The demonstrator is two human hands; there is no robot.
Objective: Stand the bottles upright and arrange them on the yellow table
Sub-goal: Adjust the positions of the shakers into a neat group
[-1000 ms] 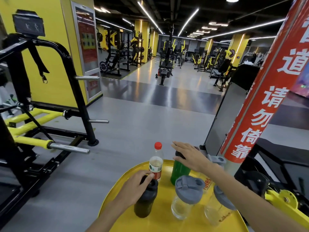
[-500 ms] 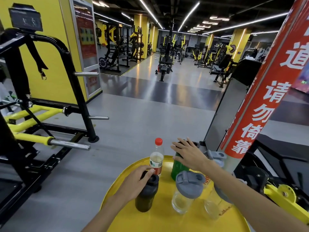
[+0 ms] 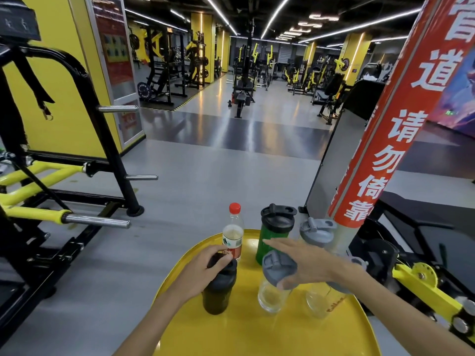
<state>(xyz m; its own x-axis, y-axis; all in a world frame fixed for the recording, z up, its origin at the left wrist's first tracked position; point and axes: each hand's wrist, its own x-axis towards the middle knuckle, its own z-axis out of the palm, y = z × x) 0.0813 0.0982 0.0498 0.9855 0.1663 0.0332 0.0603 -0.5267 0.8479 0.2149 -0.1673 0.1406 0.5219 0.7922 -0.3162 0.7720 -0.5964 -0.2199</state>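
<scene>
- The left hand [image 3: 205,268] reaches in from the lower left, palm down, its fingers [image 3: 223,258] curled over the lid of the dark bottle [image 3: 218,291], which stands upright on the left part of the round yellow desk [image 3: 257,335]
- The right hand [image 3: 305,263] stretches across from the right, flat and palm down, fingers spread wide and holding nothing; it hovers over the grey lid of the near clear bottle [image 3: 273,286]; whether it touches the lid I cannot tell
- The right forearm crosses in front of a second clear bottle [image 3: 321,301] at the right, hiding most of its lid
- At the far edge stand a red-capped bottle [image 3: 233,235] just behind the dark one, a green bottle [image 3: 272,235] with a black lid, and a grey-lidded bottle [image 3: 317,228] mostly hidden behind the hand; all are upright
- A red banner post [image 3: 385,140] rises just beside the desk at the right; a black and yellow weight rack [image 3: 64,176] stands on the grey floor [image 3: 205,176] to the left
</scene>
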